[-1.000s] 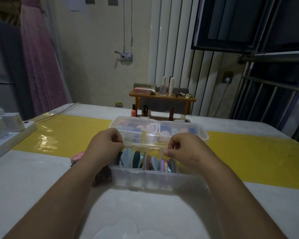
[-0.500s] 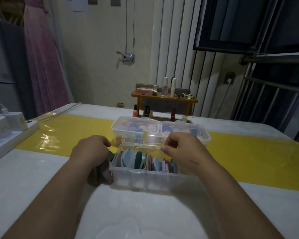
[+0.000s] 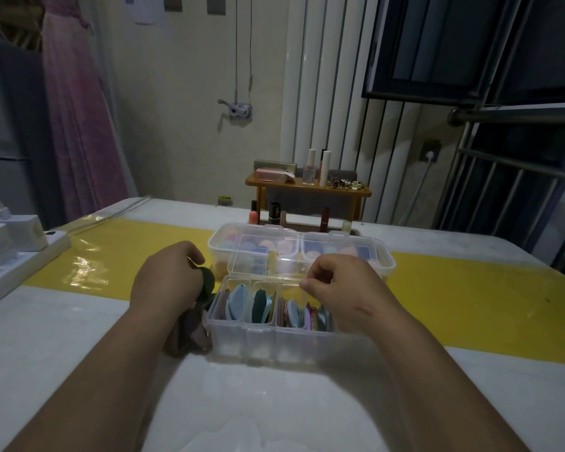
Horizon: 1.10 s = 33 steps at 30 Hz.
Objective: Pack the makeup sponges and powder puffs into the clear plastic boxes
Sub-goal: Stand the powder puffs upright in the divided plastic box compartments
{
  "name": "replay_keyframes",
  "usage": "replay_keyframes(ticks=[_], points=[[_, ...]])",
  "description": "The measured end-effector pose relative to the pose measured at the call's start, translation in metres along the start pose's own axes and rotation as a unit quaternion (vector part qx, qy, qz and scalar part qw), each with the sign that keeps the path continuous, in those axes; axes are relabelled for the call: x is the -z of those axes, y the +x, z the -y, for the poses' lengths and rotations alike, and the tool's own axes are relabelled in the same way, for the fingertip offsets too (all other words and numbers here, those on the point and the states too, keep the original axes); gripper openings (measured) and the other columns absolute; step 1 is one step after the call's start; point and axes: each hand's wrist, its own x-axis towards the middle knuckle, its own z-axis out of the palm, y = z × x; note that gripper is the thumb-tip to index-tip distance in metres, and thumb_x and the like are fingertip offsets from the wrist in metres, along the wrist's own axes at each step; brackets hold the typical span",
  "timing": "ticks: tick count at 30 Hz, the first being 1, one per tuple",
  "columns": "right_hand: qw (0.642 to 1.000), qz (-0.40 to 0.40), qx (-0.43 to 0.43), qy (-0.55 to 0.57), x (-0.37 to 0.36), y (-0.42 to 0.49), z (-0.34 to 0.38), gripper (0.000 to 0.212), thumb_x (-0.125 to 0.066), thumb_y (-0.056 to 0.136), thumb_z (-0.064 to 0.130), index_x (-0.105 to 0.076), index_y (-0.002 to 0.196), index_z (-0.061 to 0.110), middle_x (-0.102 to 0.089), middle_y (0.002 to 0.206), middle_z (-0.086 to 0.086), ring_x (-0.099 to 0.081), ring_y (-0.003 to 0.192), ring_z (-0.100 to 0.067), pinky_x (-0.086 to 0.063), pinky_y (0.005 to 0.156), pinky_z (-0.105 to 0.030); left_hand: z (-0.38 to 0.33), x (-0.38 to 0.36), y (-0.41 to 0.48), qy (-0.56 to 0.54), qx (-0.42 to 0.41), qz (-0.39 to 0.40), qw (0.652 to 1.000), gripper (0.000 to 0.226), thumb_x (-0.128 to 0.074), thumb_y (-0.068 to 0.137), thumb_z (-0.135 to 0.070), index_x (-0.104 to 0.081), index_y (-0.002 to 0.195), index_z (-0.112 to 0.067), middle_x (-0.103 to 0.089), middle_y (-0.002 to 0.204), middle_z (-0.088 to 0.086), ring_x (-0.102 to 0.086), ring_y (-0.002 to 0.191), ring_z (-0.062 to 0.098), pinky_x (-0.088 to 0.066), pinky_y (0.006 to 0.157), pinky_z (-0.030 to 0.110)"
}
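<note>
Head view: the left hand [image 3: 168, 278] curls its fingers round a dark puff [image 3: 207, 279], just left of the near box [image 3: 274, 340]. The right hand [image 3: 343, 290] pinches the raised lid [image 3: 261, 267] by its edge, thumb against forefinger. Beneath those fingertips, puffs [image 3: 258, 306] stand on edge in the compartments. Beyond them sits the far box [image 3: 385, 261], sponges inside.

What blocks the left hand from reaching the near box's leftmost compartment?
Probably nothing, so yes: the right hand holds the lid up, and the left hand, gripping a dark puff, is beside the box.
</note>
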Motion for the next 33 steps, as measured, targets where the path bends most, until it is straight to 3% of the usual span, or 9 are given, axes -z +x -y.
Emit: replay_keyframes(ticks=[8,15,19,23,25,28,33], points=[[0.997,-0.016,0.013,0.068,0.002,0.0,0.001,0.012,-0.066,0.093,0.03,-0.065,0.082,0.026,-0.062,0.078,0.009,-0.056,0.074,-0.006,-0.04,0.062,-0.021,-0.014,0.001,-0.009,-0.144,-0.042,-0.092,0.984,0.016,-0.057,0.084,-0.003,-0.058,0.079,-0.018,-0.06,0.08,-0.001,-0.054,0.079,0.024,-0.041,0.062,0.034],[0.995,-0.025,0.028,0.096,0.002,0.0,0.002,0.006,-0.066,0.092,0.028,-0.065,0.087,0.028,-0.062,0.081,0.01,-0.057,0.077,-0.007,-0.043,0.065,-0.021,-0.027,0.001,-0.019,-0.271,-0.089,-0.067,0.956,0.02,-0.06,0.087,0.001,-0.067,0.085,-0.017,-0.065,0.081,-0.004,-0.061,0.079,0.015,-0.044,0.064,0.025],[0.992,-0.023,0.036,0.121,0.003,-0.002,0.003,0.008,-0.062,0.095,0.028,-0.064,0.103,0.029,-0.063,0.094,0.011,-0.059,0.083,-0.006,-0.049,0.066,-0.02,-0.036,0.002,-0.026,-0.331,-0.118,-0.015,0.936,0.024,-0.062,0.088,0.003,-0.068,0.084,-0.02,-0.068,0.081,-0.003,-0.064,0.076,0.013,-0.053,0.069,0.026],[0.986,0.008,0.047,0.157,0.003,-0.005,0.007,0.027,-0.059,0.098,0.025,-0.056,0.117,0.043,-0.062,0.117,0.014,-0.06,0.093,-0.006,-0.056,0.075,-0.024,-0.043,-0.001,-0.033,-0.327,-0.135,0.055,0.934,0.027,-0.064,0.087,0.003,-0.069,0.083,-0.023,-0.07,0.079,-0.001,-0.068,0.072,0.014,-0.058,0.068,0.023],[0.985,0.008,0.049,0.165,0.003,-0.006,0.008,0.03,-0.059,0.098,0.025,-0.054,0.119,0.045,-0.062,0.119,0.015,-0.06,0.096,-0.005,-0.057,0.075,-0.024,-0.045,-0.002,-0.034,-0.321,-0.144,0.072,0.933,0.024,-0.064,0.087,0.003,-0.069,0.084,-0.021,-0.072,0.079,-0.001,-0.069,0.071,0.013,-0.058,0.068,0.022],[0.983,-0.009,0.06,0.175,0.005,-0.006,0.01,0.028,-0.06,0.097,0.024,-0.053,0.115,0.044,-0.066,0.113,0.015,-0.06,0.088,-0.002,-0.051,0.067,-0.018,-0.045,-0.002,-0.034,-0.313,-0.146,0.086,0.935,0.022,-0.065,0.088,0.0,-0.07,0.086,-0.021,-0.072,0.079,-0.003,-0.069,0.073,0.012,-0.058,0.069,0.023],[0.985,-0.029,0.086,0.147,0.005,-0.006,0.012,0.022,-0.064,0.094,0.017,-0.063,0.093,0.04,-0.064,0.091,0.018,-0.056,0.077,0.004,-0.042,0.06,-0.01,-0.047,-0.002,-0.035,-0.24,-0.193,0.106,0.945,0.026,-0.069,0.087,-0.007,-0.07,0.08,-0.032,-0.069,0.08,-0.013,-0.061,0.071,0.0,-0.046,0.06,0.008]])
